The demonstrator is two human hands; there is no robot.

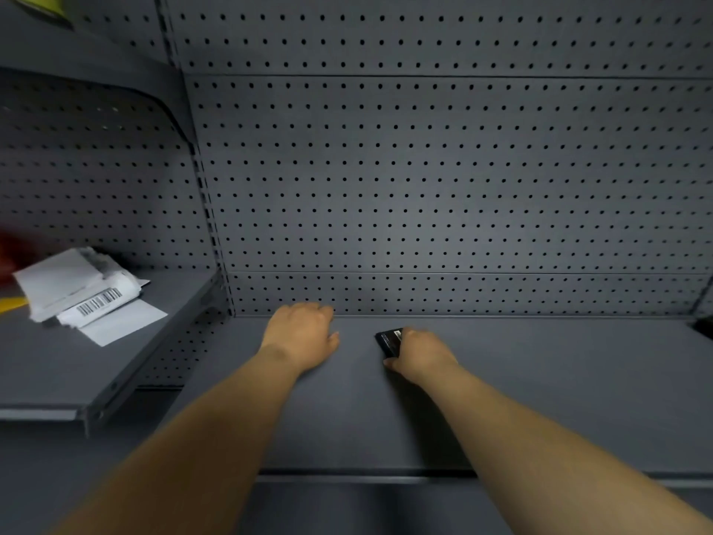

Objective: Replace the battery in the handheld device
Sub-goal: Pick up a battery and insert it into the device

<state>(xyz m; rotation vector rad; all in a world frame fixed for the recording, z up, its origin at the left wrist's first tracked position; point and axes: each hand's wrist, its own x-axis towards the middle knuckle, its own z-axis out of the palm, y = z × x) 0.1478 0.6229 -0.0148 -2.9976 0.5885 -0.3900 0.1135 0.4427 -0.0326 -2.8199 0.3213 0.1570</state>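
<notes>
Both of my arms reach onto a grey metal shelf [540,399]. My right hand [422,355] is closed around a small flat black item with a white label [389,339], which looks like a battery; only its left end shows past my fingers. My left hand [303,335] rests palm down on the shelf near the back wall, a short way left of the black item, fingers curled and nothing visible in it. The handheld device itself is not clearly in view.
A grey pegboard wall [443,187] closes the back. A higher shelf [77,364] at the left carries white paper packaging with a barcode [83,291]. A dark object [704,328] pokes in at the right edge.
</notes>
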